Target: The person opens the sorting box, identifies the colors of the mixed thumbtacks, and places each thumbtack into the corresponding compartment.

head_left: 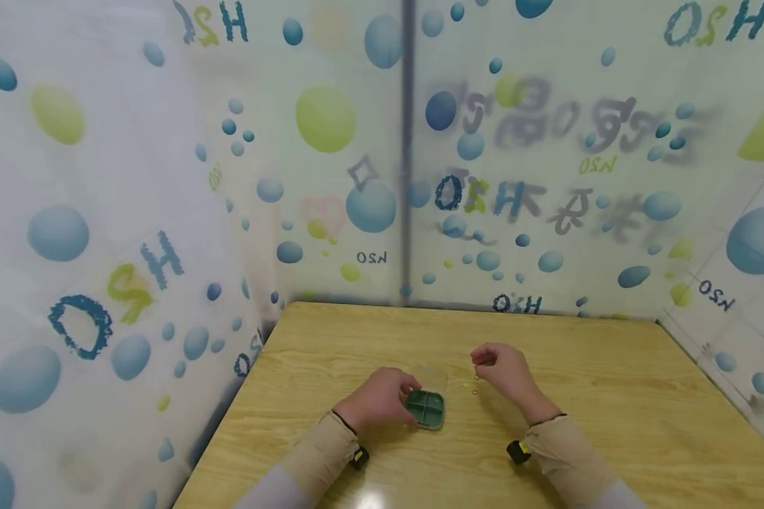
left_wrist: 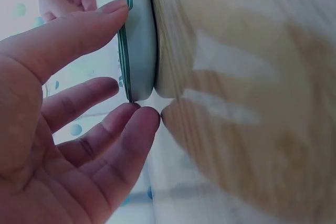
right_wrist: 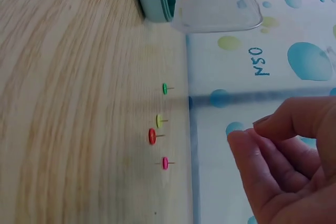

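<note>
A small green box (head_left: pixel 425 410) with several compartments lies on the table, its clear lid (right_wrist: pixel 226 10) folded out on the far side. My left hand (head_left: pixel 382 399) grips the box from the left. In the left wrist view the thumb (left_wrist: pixel 116 7) lies against its rim, with the other fingers along another side. Pushpins lie in a loose row right of the box: green (right_wrist: pixel 165 88), yellow (right_wrist: pixel 159 121), red (right_wrist: pixel 152 136) and pink (right_wrist: pixel 165 163). Above them hovers my right hand (head_left: pixel 506 373), fingers loosely bent, thumb and index tips close together. Nothing shows between them.
The wooden table (head_left: pixel 331 339) meets a printed curtain (head_left: pixel 331 233) at the back, with more curtain at both sides. A dark wrist device (head_left: pixel 359 458) sits under the left wrist, and a similar device (head_left: pixel 518 452) is on the right wrist.
</note>
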A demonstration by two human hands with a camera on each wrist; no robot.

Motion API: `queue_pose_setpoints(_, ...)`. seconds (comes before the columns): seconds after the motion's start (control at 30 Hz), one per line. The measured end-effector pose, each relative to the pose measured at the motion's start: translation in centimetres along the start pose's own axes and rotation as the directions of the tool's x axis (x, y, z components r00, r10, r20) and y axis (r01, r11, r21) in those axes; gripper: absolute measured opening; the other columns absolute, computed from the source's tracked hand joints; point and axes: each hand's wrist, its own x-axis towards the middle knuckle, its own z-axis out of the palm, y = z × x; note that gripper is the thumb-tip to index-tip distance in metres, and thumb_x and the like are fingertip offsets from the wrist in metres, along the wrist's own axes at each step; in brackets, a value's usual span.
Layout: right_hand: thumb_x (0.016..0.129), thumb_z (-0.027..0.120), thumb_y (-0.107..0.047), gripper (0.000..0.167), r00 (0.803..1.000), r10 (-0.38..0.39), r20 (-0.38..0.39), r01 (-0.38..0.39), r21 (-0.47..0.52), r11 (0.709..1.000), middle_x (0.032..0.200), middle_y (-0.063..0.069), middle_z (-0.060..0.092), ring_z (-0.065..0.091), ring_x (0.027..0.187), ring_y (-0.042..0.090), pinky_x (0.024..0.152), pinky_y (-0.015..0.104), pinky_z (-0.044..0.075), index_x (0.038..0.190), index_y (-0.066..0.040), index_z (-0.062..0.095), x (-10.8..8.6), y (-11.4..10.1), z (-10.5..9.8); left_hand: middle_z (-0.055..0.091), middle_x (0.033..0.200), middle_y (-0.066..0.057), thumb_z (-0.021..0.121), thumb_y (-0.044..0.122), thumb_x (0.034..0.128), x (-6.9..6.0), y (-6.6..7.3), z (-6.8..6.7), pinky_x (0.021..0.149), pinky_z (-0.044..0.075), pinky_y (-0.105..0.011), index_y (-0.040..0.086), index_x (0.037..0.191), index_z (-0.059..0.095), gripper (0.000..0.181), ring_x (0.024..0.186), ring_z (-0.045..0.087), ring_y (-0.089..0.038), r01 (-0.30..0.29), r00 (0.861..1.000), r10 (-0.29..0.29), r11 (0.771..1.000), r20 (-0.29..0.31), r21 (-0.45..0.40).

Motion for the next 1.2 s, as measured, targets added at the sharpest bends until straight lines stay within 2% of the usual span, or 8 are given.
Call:
queue_pose_setpoints(0.23,0.087,0.073,0.004,0.019,0.998,-0.012,0.059,0.022,-0.176,0.984,0.096,0.008,0.075,0.070,0.090,0.022,0.077,0.040,0.060,0.105,-0.001,0.078,0.2,0.5,0.0,0.070,0.095,0.006,0.099,0.026,0.0728,0.2,-0.1,0.0,0.078,0.054,-0.024,0.017,0.127,0.077,0.059,0.082,0.060,-0.004,-0.004,0.999,0.003,1.000,0.035,0.015)
queue_pose_setpoints(0.47,0.087,0.078,0.003,0.012,0.990,0.003,0.139,0.039,-0.303,0.952,0.089,0.005,0.071,0.064,0.082,0.018,0.070,0.036,0.056,0.095,-0.006,0.079,0.2,0.9,0.6,0.070,0.095,0.007,0.100,0.029,0.0721,0.4,0.1,0.3,0.079,0.054,-0.024,0.016,0.125,0.078,0.059,0.084,0.059,-0.004,-0.002,1.000,0.001,0.999,0.028,0.041)
queue_pose_setpoints(0.6,0.083,0.082,0.004,0.013,0.987,-0.014,0.157,0.067,-0.338,0.939,0.084,0.002,0.070,0.061,0.077,0.015,0.069,0.033,0.054,0.089,-0.008,0.078,0.3,1.2,1.0,0.072,0.097,0.006,0.100,0.032,0.0706,0.6,0.2,0.5,0.080,0.054,-0.024,0.015,0.123,0.078,0.060,0.086,0.061,-0.004,-0.007,1.000,0.006,0.997,0.012,0.073)
queue_pose_setpoints(0.83,0.076,0.082,0.004,0.016,0.983,-0.095,0.155,0.148,-0.377,0.914,0.078,-0.001,0.070,0.060,0.074,0.012,0.068,0.034,0.054,0.080,-0.011,0.076,0.0,1.4,1.6,0.075,0.099,0.003,0.101,0.036,0.0684,0.5,0.7,0.7,0.080,0.054,-0.024,0.014,0.116,0.081,0.057,0.087,0.063,-0.006,-0.005,1.000,0.008,0.990,-0.021,0.140)
queue_pose_setpoints(1.2,0.081,0.083,0.000,0.011,0.987,-0.061,0.152,0.119,-0.414,0.902,0.082,0.000,0.072,0.061,0.076,0.014,0.071,0.036,0.055,0.082,-0.009,0.077,-0.1,1.1,1.9,0.076,0.099,0.002,0.100,0.039,0.0679,0.2,0.6,0.7,0.077,0.053,-0.025,0.012,0.111,0.081,0.054,0.084,0.062,-0.007,0.018,0.998,-0.010,0.991,-0.065,0.129)
